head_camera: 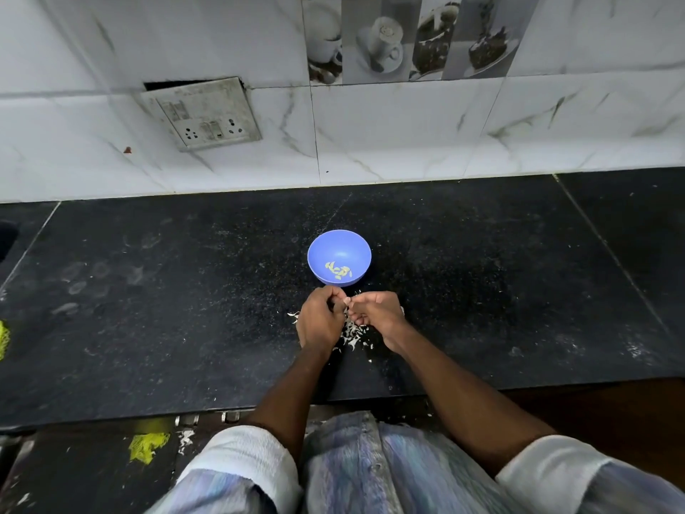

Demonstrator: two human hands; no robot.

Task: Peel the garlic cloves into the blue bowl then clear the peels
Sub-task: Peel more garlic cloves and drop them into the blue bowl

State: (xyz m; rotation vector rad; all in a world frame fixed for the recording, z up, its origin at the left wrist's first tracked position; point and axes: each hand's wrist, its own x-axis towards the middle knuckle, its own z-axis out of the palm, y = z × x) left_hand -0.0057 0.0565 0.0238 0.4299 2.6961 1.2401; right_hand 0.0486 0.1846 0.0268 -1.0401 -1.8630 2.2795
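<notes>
- Garlic clove presumably pinched between both hands, too small and too hidden by fingers to make out; held low over the worktop (148, 291), just on the near side of the blue bowl (339, 241).
- Left hand (318, 317) curled closed, fingertips bent inward toward the meeting point of the two hands; what lies inside that grip cannot be told.
- Right hand (379, 312) likewise curled, thumb and forefinger drawn together in a pinch against the left fingertips, as if pulling skin away.
- Peeled cloves (339, 271), a small pale cluster, lying in the bottom of the bowl, just beyond the grip.
- Peels (354, 333), thin white flakes, scattered on the dark worktop directly under and just nearer than the grip, a few spread to its left.
- Judged step: peeling one more clove. Best done with a steady hold on one side and a small nail pinch on the other, low over the existing pile so flakes fall together, then a short forward reach to drop the clove in the bowl.
- Risk, as a judgement: loose flakes drifting into the bowl, since it sits so close ahead.
- Open dark worktop well out to both sides of the grip; tiled wall (407, 142) beyond the bowl, with a switch plate (207, 113) up to the left.
- Worktop front edge (111, 417) nearer than the grip, close to the body; flakes swept that way likely to fall off.
</notes>
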